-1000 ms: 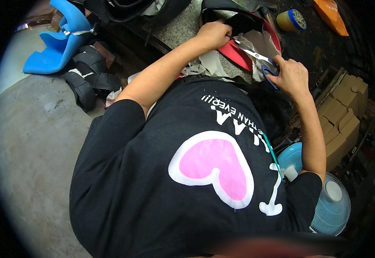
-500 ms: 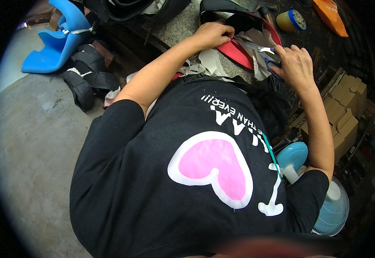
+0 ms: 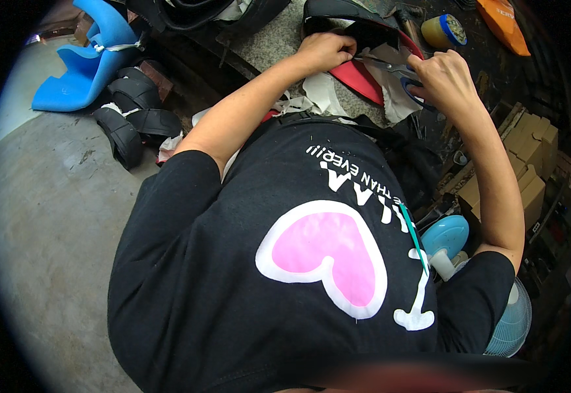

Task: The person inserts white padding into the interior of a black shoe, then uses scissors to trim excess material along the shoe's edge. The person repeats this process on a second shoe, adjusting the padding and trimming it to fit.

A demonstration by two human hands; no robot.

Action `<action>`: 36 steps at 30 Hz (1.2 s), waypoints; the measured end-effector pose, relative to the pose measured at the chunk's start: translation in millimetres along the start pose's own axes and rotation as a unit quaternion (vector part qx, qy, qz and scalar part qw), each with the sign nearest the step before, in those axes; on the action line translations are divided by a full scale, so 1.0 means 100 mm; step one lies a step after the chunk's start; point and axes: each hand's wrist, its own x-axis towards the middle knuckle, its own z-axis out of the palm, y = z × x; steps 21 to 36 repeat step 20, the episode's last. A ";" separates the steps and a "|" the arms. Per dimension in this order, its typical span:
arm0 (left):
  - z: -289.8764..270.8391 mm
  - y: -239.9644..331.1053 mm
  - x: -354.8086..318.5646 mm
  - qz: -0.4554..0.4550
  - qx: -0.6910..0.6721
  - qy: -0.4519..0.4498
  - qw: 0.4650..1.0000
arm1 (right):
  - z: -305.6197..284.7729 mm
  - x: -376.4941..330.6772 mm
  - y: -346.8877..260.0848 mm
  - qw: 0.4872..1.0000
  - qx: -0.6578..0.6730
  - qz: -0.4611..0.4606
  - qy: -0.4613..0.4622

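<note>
At the far edge of my lap, a curved red and black piece point(image 3: 357, 82) with loose whitish lining point(image 3: 392, 92) rests on a speckled stone slab point(image 3: 269, 36). Its exact kind is unclear. My left hand point(image 3: 328, 51) pinches the edge of the piece between thumb and fingers. Fingers of my right hand point(image 3: 449, 78) are wrapped round the blue handles of a pair of scissors point(image 3: 385, 65). The blades point left across the lining, their tips close to my left fingers. Part of the handles is hidden by my right hand.
Behind the piece are a hammer-like tool point(image 3: 407, 23), a yellowish jar with a blue rim point(image 3: 443, 31) and an orange item point(image 3: 502, 29). Blue foam point(image 3: 79, 72) and black straps point(image 3: 135, 111) lie left. Cardboard boxes point(image 3: 528, 147) and a fan point(image 3: 511, 321) stand right.
My right hand has turned and shifted slightly up, and my right elbow has swung outward. The scissors' blades are closer together. My left hand keeps its place on the piece.
</note>
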 end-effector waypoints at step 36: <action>0.16 -0.15 0.09 -0.048 -0.016 0.059 0.997 | 0.18 -0.14 0.00 0.993 0.084 0.060 -0.063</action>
